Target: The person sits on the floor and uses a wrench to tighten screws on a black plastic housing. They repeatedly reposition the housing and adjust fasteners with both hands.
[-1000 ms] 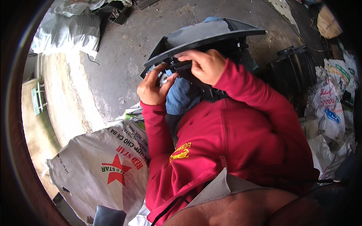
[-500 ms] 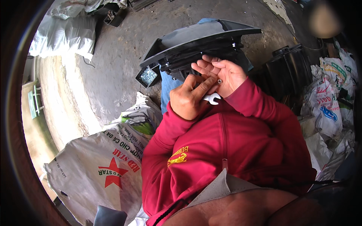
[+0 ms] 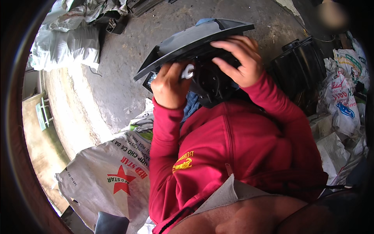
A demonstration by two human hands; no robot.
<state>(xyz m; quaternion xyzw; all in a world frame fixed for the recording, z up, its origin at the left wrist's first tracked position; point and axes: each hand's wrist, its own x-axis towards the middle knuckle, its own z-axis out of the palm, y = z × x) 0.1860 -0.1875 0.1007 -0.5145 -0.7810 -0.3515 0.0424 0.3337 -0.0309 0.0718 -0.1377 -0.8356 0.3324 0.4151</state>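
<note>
A large black plastic part (image 3: 191,43) with a wide flared rim is tilted across my lap. My left hand (image 3: 168,87) is closed round an open-end wrench (image 3: 188,71) at the part's near left side; only the wrench's silvery jaw shows. At the right, my right hand (image 3: 245,62) grips the part, fingers along its rim and thumb lower down. Below the rim, a rounded black section (image 3: 212,84) with holes faces me. Whether a small nut is still in my right hand is hidden.
A small black box of metal fasteners (image 3: 149,80) is partly hidden behind the part. A large white printed sack (image 3: 105,179) lies at left. More black plastic parts (image 3: 300,64) and crumpled bags (image 3: 343,97) stand at right. Wrapped bundles (image 3: 66,46) lie far left.
My right hand has turned from palm up, with a nut on it, to gripping the part. My left hand has moved left and away with the wrench. The part has tilted, showing its rounded section.
</note>
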